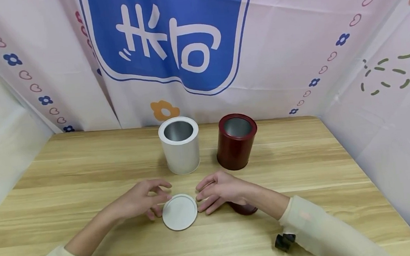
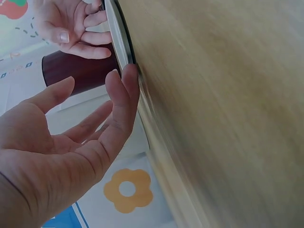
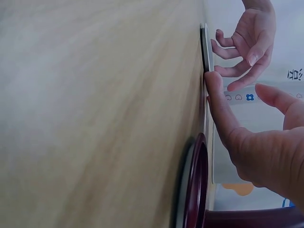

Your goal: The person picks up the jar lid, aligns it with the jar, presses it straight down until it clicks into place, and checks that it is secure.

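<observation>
White lid (image 1: 180, 212) is lying near, between left hand (image 1: 142, 199) and right hand (image 1: 224, 188); I'm seeing their fingers standing apart.

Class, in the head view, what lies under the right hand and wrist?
The near part of a dark red lid shows; the right hand and wrist cover the rest.
</observation>
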The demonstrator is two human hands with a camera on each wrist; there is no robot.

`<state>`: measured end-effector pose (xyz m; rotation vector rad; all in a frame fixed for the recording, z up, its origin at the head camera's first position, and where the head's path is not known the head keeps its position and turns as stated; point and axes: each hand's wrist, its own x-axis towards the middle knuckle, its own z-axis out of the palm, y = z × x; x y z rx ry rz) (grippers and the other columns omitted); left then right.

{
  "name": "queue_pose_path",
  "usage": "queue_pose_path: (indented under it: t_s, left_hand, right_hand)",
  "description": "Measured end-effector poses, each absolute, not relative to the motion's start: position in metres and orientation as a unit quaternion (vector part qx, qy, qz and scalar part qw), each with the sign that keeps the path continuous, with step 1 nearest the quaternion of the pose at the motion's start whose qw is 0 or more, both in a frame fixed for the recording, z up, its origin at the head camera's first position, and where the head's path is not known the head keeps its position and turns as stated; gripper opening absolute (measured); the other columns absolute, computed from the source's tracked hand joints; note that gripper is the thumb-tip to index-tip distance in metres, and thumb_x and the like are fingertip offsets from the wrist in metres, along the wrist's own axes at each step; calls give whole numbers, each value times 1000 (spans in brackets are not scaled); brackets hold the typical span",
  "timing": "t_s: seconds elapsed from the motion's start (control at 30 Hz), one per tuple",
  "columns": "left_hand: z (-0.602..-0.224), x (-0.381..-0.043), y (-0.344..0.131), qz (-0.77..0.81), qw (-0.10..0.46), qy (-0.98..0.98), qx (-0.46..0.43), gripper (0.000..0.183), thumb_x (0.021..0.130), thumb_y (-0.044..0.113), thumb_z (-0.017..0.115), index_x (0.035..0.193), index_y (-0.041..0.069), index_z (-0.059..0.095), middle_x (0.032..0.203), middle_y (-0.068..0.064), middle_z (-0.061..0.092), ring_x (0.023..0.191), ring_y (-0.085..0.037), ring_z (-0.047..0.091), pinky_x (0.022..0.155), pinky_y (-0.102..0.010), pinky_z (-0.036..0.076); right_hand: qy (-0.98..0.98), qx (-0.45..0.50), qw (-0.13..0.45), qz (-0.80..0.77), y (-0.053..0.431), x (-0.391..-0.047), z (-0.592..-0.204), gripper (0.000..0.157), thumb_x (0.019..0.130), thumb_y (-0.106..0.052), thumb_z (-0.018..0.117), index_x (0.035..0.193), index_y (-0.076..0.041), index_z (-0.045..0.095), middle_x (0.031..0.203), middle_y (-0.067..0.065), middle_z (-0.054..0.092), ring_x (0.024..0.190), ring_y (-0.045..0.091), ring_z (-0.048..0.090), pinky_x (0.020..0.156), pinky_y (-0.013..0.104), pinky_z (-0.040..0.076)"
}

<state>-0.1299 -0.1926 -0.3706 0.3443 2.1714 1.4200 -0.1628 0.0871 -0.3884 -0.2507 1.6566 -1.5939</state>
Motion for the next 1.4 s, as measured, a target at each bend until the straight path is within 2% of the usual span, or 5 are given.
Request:
queue_pose_path:
  t_s: [0.43,1.0,1.4]
  left_hand:
    - [-374,-127,-193,552,258,787,91,50,101,14,64,139,-15,47,116,-25,57,74,-26,70,59,-37,61]
    - [-373,-127,-190,559,263,783,76,49,101,17,64,137,-12,48,116,-24,60,76,-25,69,61,-36,61]
    - [-366,-130,-183,570,237,784,59,43,103,13,61,136,-13,50,109,-21,61,74,-23,66,57,-30,59]
  right_hand:
    - [646,-89,413,-636,87,-160,-388,37,100,-5,61,131,14,54,118,26,71,100,34,75,85,47,63]
    - [655,-101,402,-632,90,-159,-385,39,101,-7,61,133,13,53,120,26,71,103,35,74,84,44,63]
    - [655,-102,381,-645,97,-164,-375,42,100,-6,60,135,14,51,122,28,70,104,36,74,82,41,64]
